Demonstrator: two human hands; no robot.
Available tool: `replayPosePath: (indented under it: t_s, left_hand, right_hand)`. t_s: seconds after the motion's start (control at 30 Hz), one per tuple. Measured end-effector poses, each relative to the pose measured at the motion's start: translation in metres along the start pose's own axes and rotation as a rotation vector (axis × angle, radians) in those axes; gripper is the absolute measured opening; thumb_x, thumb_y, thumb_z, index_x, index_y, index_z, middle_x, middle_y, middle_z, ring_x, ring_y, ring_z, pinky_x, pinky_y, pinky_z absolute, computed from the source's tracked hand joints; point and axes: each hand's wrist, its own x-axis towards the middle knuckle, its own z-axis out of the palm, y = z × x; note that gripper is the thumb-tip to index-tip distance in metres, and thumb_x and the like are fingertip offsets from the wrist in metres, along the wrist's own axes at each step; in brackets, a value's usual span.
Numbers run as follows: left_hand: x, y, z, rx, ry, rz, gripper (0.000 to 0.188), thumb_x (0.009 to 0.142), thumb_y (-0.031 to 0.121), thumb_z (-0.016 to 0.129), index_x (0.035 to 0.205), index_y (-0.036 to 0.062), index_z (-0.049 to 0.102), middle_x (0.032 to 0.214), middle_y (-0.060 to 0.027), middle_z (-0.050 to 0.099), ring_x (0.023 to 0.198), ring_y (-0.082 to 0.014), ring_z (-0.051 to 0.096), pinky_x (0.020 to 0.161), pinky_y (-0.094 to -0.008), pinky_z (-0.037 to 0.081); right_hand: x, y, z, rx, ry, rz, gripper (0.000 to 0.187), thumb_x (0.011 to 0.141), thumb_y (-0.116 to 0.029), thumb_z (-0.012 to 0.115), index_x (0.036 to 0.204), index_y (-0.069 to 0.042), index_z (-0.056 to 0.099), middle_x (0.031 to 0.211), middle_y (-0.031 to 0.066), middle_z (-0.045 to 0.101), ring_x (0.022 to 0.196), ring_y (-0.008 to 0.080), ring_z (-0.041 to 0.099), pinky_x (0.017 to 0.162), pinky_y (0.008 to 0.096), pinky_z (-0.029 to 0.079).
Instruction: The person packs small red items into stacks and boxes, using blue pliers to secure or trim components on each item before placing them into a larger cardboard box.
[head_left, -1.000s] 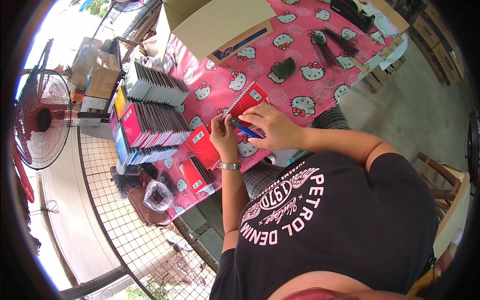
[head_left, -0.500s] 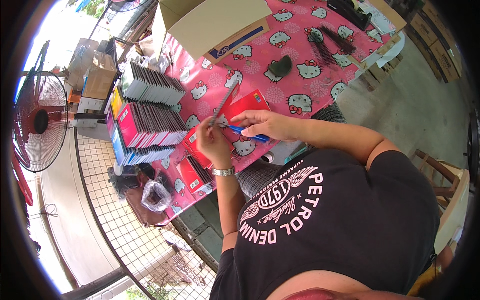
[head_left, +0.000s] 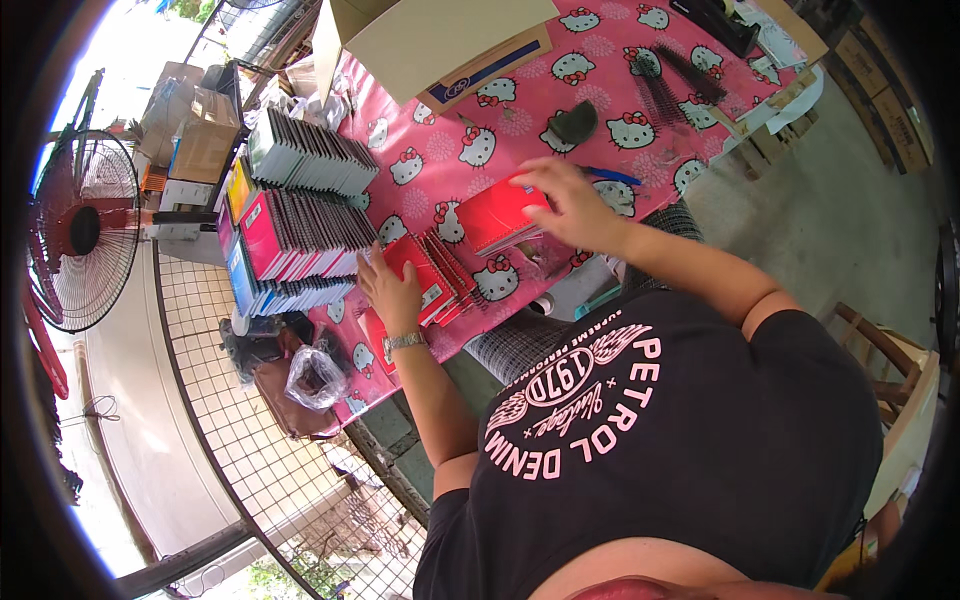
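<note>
Standing at your far left is a fan point(head_left: 85, 230) with a round wire cage. Next to it, a brown cardboard box point(head_left: 208, 135) sits beside the worktop point(head_left: 432, 137), which has a pink patterned cover. Stacked along the worktop's left side are spiral notebooks point(head_left: 310, 238) in several rows, pink, yellow and blue covers showing. Nearer you, a clear plastic bag point(head_left: 318, 378) lies at the left edge. Your left hand point(head_left: 394, 300), a silvery band point(head_left: 405, 341) at its wrist, is over a pile of red notebooks point(head_left: 445, 280); its fingers are spread, thumb apart, though you cannot tell how firmly they touch. A large open carton point(head_left: 460, 40) stands at the far side. Right of the pile, mid-worktop, lies a red notebook stack point(head_left: 492, 216). Your right hand point(head_left: 578, 212) is at its right end, fingers parted and bent; whether the fingertips touch the cover you cannot tell. Beyond that hand lies a dark green piece point(head_left: 573, 123), then a blue tool point(head_left: 614, 177), just beside your fingers. Farther right rest dark wire coils point(head_left: 690, 75).
</note>
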Motion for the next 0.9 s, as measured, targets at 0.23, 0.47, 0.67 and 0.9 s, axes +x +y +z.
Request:
replayPosePath:
  t_s: [0.23, 0.47, 0.67, 0.9]
  left_hand:
    - [-0.013, -0.023, 0.024, -0.854, 0.036, -0.527, 0.073, 0.09, 0.028, 0.066, 0.146, -0.0032, 0.032, 0.136, -0.0224, 0.053, 0.121, -0.0321, 0.057, 0.099, -0.0435, 0.049]
    - [-0.013, -0.028, -0.008, -1.235, -0.193, -0.665, 0.057, 0.091, 0.023, 0.066, 0.135, -0.0022, 0.04, 0.118, -0.0184, 0.062, 0.096, -0.029, 0.068, 0.072, -0.0381, 0.06]
    - [-0.009, -0.028, -0.016, -1.342, -0.222, -0.685, 0.045, 0.094, 0.026, 0.064, 0.128, 0.0009, 0.05, 0.115, -0.0145, 0.066, 0.095, -0.0287, 0.069, 0.077, -0.04, 0.06]
    - [-0.021, -0.02, -0.04, -1.375, -0.215, -0.564, 0.036, 0.092, 0.017, 0.066, 0.121, -0.0015, 0.056, 0.11, -0.0159, 0.068, 0.092, -0.0291, 0.071, 0.075, -0.04, 0.061]
  right_hand:
    - [0.02, -0.063, 0.111, 0.746, -0.648, 0.601, 0.076, 0.097, -0.037, 0.058, 0.152, 0.003, 0.024, 0.153, 0.0269, 0.032, 0.144, 0.0329, 0.032, 0.116, 0.04, 0.029]
    - [0.038, -0.089, 0.153, 0.399, -0.884, 0.756, 0.091, 0.096, -0.045, 0.055, 0.157, -0.002, 0.003, 0.161, 0.0293, 0.005, 0.15, 0.0409, 0.012, 0.12, 0.0455, 0.021]
    - [0.042, -0.085, 0.164, 0.491, -0.858, 0.706, 0.087, 0.094, -0.046, 0.057, 0.156, -0.003, 0.012, 0.16, 0.0283, 0.015, 0.148, 0.047, 0.013, 0.119, 0.0515, 0.021]
    - [0.045, -0.108, 0.148, 0.36, -0.85, 0.591, 0.096, 0.091, -0.052, 0.061, 0.156, -0.003, 0.011, 0.158, 0.0271, 0.021, 0.149, 0.0461, 0.008, 0.12, 0.0533, 0.017]
